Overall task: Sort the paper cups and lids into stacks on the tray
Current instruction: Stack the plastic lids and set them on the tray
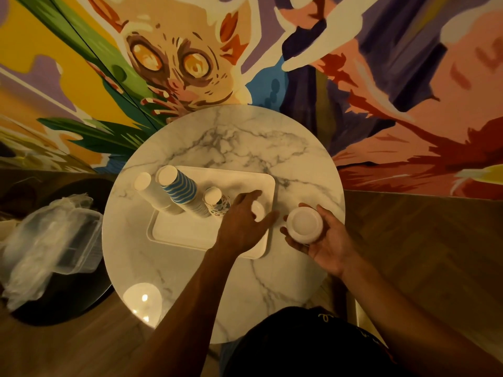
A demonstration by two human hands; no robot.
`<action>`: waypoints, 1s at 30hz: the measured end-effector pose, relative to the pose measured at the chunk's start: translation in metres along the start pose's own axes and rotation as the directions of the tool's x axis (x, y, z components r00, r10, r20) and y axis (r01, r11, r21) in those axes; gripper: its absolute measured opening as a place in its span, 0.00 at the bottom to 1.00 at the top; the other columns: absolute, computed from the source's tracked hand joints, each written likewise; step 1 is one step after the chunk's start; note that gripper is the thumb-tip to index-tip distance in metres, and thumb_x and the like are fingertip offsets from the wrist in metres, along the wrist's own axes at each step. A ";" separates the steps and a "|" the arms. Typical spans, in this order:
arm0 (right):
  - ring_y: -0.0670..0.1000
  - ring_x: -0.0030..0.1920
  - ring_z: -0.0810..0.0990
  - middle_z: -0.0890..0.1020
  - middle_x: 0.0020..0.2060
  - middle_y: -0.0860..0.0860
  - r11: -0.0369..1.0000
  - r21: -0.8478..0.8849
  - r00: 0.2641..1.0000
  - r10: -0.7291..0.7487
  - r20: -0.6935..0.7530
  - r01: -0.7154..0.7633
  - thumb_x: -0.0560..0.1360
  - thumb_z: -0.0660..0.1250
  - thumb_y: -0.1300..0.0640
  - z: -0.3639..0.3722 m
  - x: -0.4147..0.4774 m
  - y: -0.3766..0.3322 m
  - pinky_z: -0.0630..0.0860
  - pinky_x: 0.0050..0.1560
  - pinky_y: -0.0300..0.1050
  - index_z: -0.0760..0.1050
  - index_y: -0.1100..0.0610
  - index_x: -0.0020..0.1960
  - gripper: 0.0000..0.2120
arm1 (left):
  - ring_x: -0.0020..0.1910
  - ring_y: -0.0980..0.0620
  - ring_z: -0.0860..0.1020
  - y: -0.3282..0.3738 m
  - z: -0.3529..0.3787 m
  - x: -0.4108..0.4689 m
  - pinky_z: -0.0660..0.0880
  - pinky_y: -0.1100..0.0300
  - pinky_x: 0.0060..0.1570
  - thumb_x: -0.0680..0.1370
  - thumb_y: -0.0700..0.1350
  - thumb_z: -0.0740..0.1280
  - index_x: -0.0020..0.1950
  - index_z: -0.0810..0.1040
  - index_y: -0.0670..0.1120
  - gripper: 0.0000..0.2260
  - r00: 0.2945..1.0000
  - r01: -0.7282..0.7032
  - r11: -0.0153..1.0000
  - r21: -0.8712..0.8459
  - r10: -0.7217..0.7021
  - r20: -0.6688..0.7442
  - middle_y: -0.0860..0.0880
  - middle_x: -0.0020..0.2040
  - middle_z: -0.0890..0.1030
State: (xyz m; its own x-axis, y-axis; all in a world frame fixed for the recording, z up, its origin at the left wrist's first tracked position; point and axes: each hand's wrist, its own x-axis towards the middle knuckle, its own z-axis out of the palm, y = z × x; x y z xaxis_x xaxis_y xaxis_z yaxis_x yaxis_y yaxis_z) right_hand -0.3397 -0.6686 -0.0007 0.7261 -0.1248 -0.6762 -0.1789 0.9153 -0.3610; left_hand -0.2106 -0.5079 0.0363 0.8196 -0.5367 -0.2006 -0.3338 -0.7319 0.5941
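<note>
Head view, looking down on a round marble table.

- Tray sits centre frame. Three inverted stacks stand along its left part: white cup stack, striped cup stack, and a shorter patterned cup stack. They stand close together; I cannot tell whether they touch.
- Right hand, right of centre: fingers curled round a lid stack, held off the tray's right edge and above the table. Grasp looks firm.
- Left hand: spread over the tray's right part, with a small white piece between thumb and fingers. The palm hides most of it, so lid or cup is unclear. I cannot tell whether it is pinched or only covered.
- Plastic container, lower left, is off the table and not involved.

Risks, as judged:
1. The left wrist is just beside the patterned cup stack. A sideways sweep would tip it, and it could knock the striped stack over in turn.
2. The lid stack is held from the side only. If the hand tilts it on the way to the tray, the lids could fan out and slide onto the table.
3. The white piece lies near the tray's right rim, so a nudge from the thumb could push it over the edge.
4. Light is dim and white lies on white. A lid could be misread as a cup base and put in the wrong stack.
</note>
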 end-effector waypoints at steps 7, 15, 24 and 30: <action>0.62 0.58 0.82 0.81 0.64 0.59 0.996 -0.083 0.999 -0.031 -0.013 0.029 0.81 0.60 0.43 0.006 -0.002 0.000 0.83 0.50 0.57 0.77 0.51 0.70 0.21 | 0.71 0.55 0.69 0.027 0.009 -0.016 0.69 0.56 0.69 0.69 0.67 0.75 0.78 0.65 0.55 0.42 0.945 -0.259 0.966 0.014 0.251 0.209 0.55 0.74 0.69; 0.59 0.59 0.81 0.84 0.60 0.58 0.993 -0.116 1.000 0.002 -0.024 -0.005 0.81 0.60 0.40 0.007 -0.003 0.001 0.80 0.55 0.55 0.78 0.53 0.67 0.23 | 0.63 0.55 0.73 0.029 0.013 -0.017 0.71 0.58 0.62 0.70 0.62 0.77 0.74 0.69 0.58 0.36 0.924 -0.334 0.941 -0.044 0.337 0.181 0.55 0.68 0.75; 0.62 0.61 0.80 0.83 0.60 0.59 0.997 -0.075 0.999 -0.029 -0.025 0.027 0.83 0.58 0.44 0.007 0.000 0.001 0.84 0.48 0.55 0.79 0.52 0.64 0.18 | 0.60 0.55 0.75 0.016 0.013 -0.014 0.80 0.52 0.56 0.69 0.64 0.76 0.74 0.69 0.55 0.37 0.973 -0.183 0.970 -0.158 0.202 0.114 0.56 0.69 0.72; 0.65 0.56 0.83 0.83 0.57 0.62 1.000 -0.024 0.999 -0.021 -0.028 0.021 0.83 0.59 0.44 0.004 0.004 0.000 0.82 0.50 0.57 0.78 0.51 0.62 0.16 | 0.56 0.49 0.80 -0.005 0.003 -0.002 0.77 0.54 0.54 0.71 0.59 0.77 0.75 0.68 0.51 0.37 0.994 0.039 0.992 -0.116 -0.051 -0.102 0.52 0.71 0.70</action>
State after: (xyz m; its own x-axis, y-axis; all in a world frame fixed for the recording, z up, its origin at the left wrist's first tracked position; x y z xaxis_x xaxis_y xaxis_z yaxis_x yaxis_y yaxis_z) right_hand -0.3340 -0.6674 -0.0009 0.7107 -0.1550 -0.6862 -0.1796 0.9031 -0.3900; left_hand -0.2125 -0.5048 0.0313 0.8785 -0.4534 -0.1505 -0.2452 -0.6984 0.6724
